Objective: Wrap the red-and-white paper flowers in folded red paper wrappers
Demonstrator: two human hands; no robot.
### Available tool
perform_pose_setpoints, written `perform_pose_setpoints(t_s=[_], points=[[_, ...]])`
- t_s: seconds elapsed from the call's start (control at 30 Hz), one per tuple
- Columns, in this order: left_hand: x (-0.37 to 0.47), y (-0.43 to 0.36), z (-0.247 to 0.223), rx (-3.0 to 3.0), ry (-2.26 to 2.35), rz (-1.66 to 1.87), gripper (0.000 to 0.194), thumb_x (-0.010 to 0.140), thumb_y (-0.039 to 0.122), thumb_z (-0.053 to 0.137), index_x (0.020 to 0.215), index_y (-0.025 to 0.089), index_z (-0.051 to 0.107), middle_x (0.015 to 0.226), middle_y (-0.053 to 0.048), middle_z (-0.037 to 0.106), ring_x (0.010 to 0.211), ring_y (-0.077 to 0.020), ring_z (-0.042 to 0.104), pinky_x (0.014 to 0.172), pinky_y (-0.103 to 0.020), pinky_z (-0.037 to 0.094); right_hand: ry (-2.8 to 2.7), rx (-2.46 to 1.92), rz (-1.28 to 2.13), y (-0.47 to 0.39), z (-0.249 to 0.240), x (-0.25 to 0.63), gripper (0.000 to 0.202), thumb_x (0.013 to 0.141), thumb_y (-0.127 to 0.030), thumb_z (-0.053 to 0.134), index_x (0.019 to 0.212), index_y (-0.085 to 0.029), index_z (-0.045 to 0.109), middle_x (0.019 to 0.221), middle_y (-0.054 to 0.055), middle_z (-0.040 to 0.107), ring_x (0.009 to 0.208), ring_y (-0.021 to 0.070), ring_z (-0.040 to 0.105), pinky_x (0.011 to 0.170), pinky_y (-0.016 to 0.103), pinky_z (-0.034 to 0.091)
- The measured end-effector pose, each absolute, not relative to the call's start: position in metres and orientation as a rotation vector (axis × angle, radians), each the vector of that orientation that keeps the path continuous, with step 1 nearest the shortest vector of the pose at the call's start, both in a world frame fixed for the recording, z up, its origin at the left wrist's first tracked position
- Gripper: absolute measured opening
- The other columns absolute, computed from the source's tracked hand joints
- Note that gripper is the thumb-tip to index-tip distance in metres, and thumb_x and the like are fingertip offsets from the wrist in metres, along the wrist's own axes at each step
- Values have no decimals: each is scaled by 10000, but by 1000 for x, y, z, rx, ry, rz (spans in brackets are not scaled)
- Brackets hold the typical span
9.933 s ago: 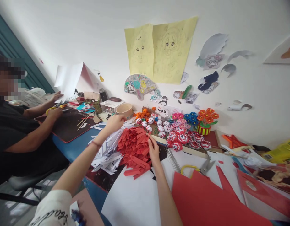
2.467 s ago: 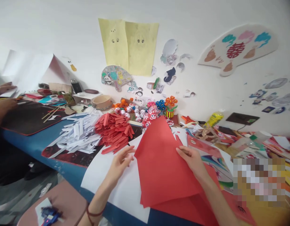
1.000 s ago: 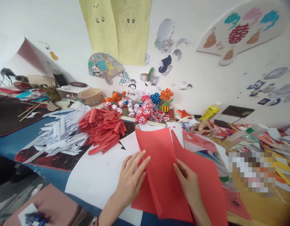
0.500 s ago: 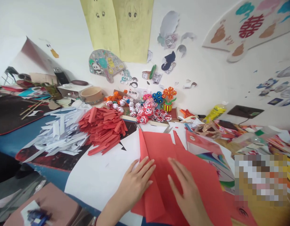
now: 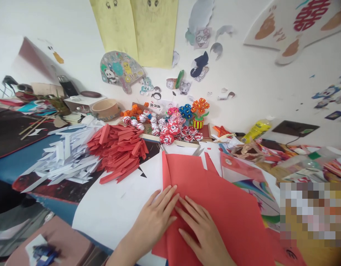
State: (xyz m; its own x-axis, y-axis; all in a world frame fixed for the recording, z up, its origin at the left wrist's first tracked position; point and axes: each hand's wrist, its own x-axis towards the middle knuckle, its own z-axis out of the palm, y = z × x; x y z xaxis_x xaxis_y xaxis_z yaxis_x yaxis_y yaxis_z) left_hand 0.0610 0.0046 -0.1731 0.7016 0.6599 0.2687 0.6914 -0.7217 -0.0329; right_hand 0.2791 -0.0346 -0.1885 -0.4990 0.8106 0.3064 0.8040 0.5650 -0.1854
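A red sheet of paper [image 5: 225, 207] lies over a large white sheet [image 5: 112, 203], its left side folded into a narrow strip. My left hand [image 5: 156, 214] rests on the folded left edge, fingers spread and flat. Close beside it, my right hand [image 5: 199, 229] lies flat on the red paper with its fingers apart, the fingertips of both hands nearly meeting near the fold. Neither hand grips anything. Under my palms, part of the fold is hidden.
Piles of folded white strips [image 5: 67, 155] and red strips [image 5: 120, 147] are at the left. Paper flowers [image 5: 173, 129] stand along the wall. A yellow bottle [image 5: 257, 129] and scraps lie at the right. A pink stool [image 5: 54, 244] is at the lower left.
My right hand has moved left across the red paper, up to my left hand. The folded flap now looks narrower. The camera view has shifted slightly.
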Motion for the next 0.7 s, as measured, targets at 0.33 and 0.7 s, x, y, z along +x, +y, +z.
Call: perform_pose_setpoints(t_s=[0.33,0.7], points=[[54,18,-162,-2749,-1182,-345,495,1023,346,422,1471,135,411,1554,-118,394,1410,-246,426,1102,-431,427,-2462,-1299,-164,-37,-189,275,491,955,-378,541,1440,-317,487,1509,-7,463,1299,247,545,961,386,523],[53,72,-175,-2600,-1333,-222,611,1018,455,386,1479,53,389,1541,-163,389,1400,-276,437,1129,-450,397,-2447,-1309,-138,-38,-189,273,500,943,-329,533,1441,-310,486,1526,0,447,1342,247,497,969,393,505]])
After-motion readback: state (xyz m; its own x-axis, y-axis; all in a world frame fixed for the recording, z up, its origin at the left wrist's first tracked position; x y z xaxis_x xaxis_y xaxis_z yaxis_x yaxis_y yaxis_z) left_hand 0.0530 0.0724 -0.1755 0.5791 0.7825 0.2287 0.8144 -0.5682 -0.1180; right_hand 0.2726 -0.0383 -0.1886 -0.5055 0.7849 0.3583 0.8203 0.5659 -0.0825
